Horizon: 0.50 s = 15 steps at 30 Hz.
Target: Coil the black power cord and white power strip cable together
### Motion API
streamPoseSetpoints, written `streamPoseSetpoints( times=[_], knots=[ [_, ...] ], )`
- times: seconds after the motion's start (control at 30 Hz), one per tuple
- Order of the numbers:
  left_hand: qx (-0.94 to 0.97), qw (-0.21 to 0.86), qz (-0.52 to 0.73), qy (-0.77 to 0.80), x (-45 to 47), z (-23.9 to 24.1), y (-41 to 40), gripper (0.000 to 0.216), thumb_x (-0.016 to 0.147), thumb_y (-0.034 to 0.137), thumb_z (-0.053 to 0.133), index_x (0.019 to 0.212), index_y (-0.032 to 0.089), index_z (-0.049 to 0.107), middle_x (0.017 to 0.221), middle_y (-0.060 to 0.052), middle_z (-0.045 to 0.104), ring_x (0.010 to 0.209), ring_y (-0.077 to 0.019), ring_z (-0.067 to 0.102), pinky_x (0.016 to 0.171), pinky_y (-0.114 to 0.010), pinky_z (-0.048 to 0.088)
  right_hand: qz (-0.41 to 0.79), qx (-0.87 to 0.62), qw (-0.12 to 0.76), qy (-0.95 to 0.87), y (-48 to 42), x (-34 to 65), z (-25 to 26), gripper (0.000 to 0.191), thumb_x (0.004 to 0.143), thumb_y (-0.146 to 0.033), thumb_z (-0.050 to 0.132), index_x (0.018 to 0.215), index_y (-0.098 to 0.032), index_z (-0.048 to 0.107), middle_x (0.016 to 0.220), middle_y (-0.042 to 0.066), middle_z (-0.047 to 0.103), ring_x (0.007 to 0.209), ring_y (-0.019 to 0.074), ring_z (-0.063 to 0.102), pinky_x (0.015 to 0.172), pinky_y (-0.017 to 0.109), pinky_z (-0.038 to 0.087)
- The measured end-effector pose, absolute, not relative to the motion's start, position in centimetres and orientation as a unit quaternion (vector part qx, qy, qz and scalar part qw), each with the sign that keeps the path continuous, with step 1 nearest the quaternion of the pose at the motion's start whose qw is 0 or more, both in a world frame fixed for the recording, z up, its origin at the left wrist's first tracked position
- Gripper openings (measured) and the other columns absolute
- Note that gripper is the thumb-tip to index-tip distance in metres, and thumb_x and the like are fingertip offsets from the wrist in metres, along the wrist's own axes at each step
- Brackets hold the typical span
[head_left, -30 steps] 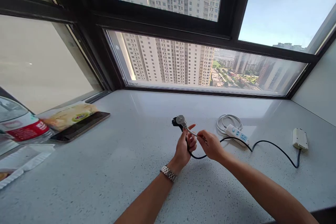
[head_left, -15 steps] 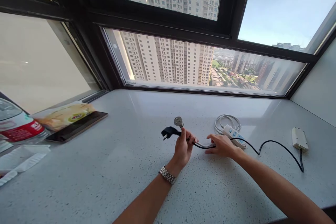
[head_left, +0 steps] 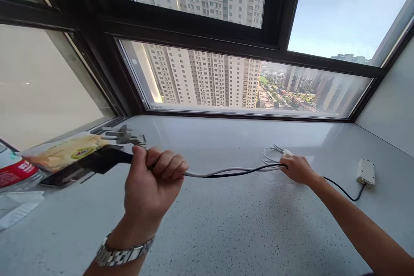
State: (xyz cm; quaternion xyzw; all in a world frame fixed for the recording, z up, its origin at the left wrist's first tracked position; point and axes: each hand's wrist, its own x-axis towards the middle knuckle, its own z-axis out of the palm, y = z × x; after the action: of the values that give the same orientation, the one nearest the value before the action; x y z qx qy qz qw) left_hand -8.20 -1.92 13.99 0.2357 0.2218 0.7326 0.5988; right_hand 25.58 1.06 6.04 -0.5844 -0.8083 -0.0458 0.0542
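Cords (head_left: pixel 233 172) now taut between parted hands (head_left: pixel 152 183) (head_left: pixel 299 169)

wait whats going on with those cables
A person at a pale counter has a white cord and a black cord stretched between both hands. The left hand, raised off the counter, is fisted around both cords near their ends, with a grey plug and a black plug sticking out past it. The right hand lies over the cords on the counter beside a white coil. The black cord runs on to a white box.
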Motion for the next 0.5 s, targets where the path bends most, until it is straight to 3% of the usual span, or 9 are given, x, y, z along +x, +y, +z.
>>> streamPoseSetpoints(
  times=[0.17, 0.3, 0.5],
  knots=[
    [0.246, 0.557, 0.752, 0.251, -10.0, 16.1, -1.6, 0.052, 0.098, 0.044, 0.020, 0.054, 0.018, 0.021, 0.047, 0.006, 0.009, 0.039, -0.0094, 0.009, 0.032, -0.020, 0.021, -0.135, -0.543, 0.183, -0.808, 0.2, 30.8, 6.5, 0.013, 0.087, -0.025, 0.052, 0.088, -0.021, 0.065, 0.076, 0.005, 0.072, 0.070, 0.0186, 0.063, 0.070, 0.030, 0.040],
    [0.255, 0.546, 0.762, 0.236, -9.0, 16.2, -0.4, 0.052, 0.099, 0.042, 0.018, 0.053, 0.018, 0.022, 0.045, 0.006, 0.009, 0.038, -0.0093, 0.010, 0.031, -0.020, 0.020, -0.174, -0.467, 0.235, -0.834, -0.6, 32.8, 7.3, 0.023, 0.093, -0.029, 0.045, 0.083, -0.019, 0.063, 0.070, 0.004, 0.071, 0.058, 0.0135, 0.060, 0.081, 0.033, 0.037],
    [0.263, 0.543, 0.763, 0.232, -8.6, 17.9, 0.1, 0.050, 0.099, 0.039, 0.018, 0.053, 0.018, 0.021, 0.043, 0.006, 0.009, 0.037, -0.0091, 0.008, 0.030, -0.019, 0.018, -0.061, -0.498, 0.102, -0.859, -3.7, 32.7, 5.7, 0.035, 0.094, -0.038, 0.044, 0.068, -0.020, 0.060, 0.055, 0.002, 0.062, 0.048, 0.0130, 0.052, 0.075, 0.033, 0.041]
  ],
)
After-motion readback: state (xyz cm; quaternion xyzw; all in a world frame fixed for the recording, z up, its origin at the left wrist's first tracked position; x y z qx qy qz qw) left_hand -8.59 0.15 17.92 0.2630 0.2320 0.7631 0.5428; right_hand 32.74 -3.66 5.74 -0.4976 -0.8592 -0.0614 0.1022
